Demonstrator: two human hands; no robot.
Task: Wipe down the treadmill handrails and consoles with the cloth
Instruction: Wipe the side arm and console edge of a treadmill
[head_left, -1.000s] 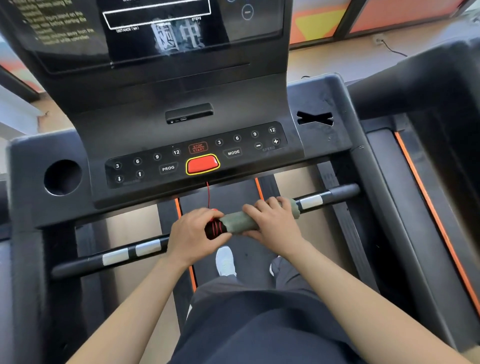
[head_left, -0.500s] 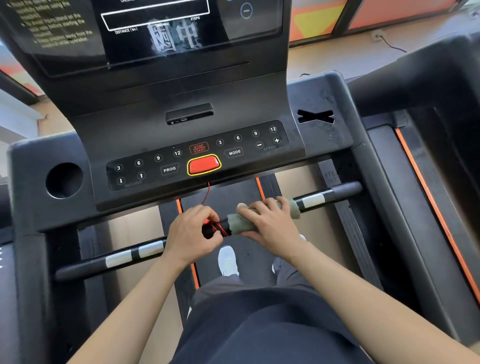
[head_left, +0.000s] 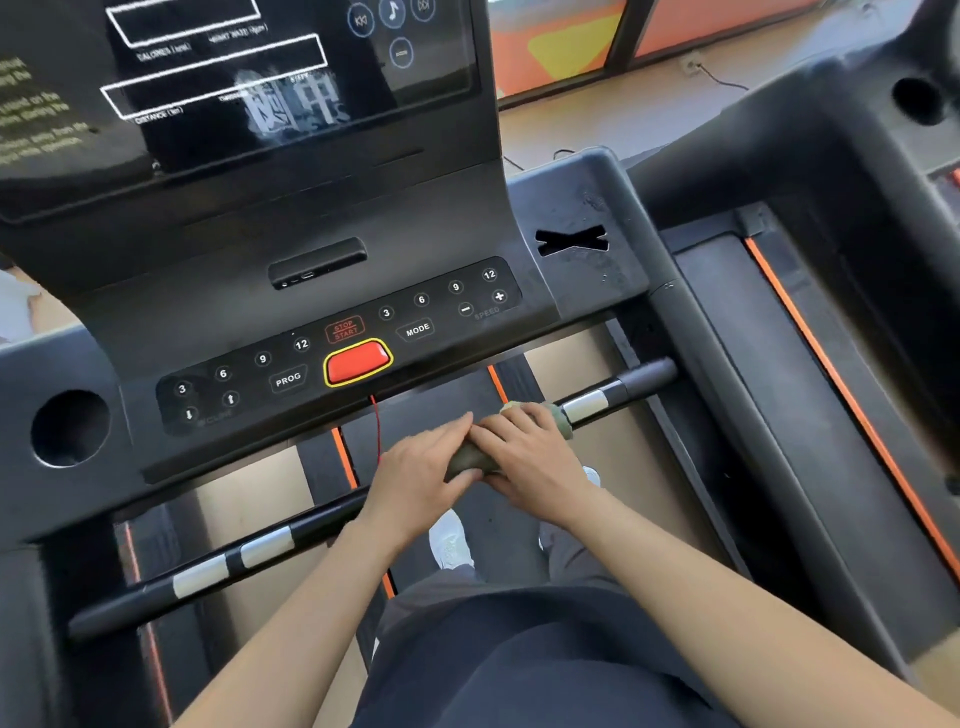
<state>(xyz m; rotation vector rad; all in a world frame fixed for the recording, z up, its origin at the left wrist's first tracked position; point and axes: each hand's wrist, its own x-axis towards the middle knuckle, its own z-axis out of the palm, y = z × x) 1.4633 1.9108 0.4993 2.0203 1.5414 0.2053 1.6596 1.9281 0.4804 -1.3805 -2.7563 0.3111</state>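
1. Cloth first: the olive-green fabric cloth (head_left: 467, 460) is wrapped round the black tubular handrail with silver sensor bands (head_left: 623, 392). It sits about mid-rail and shows at 9 and 1 o'clock of the right hand (head_left: 530, 457).
2. That hand's fingers curl over the top, clasping cloth and rail together.
3. At 9 o'clock of the cloth, the left hand (head_left: 415, 475) lies across the rail with its fingers nearly straight and its thumb touching the cloth's end. I cannot tell whether it closes underneath.
4. A thin red safety cord (head_left: 375, 426) drops from the red, yellow-rimmed stop key (head_left: 357, 362), at 11 o'clock of the hands, and disappears behind the left hand.
5. Likely trouble: a sweep toward 8 o'clock could snag the cord, bunch the cloth against it, or tug the key loose.
6. A loosened clasp would let the cloth slide round the rail without scrubbing it.
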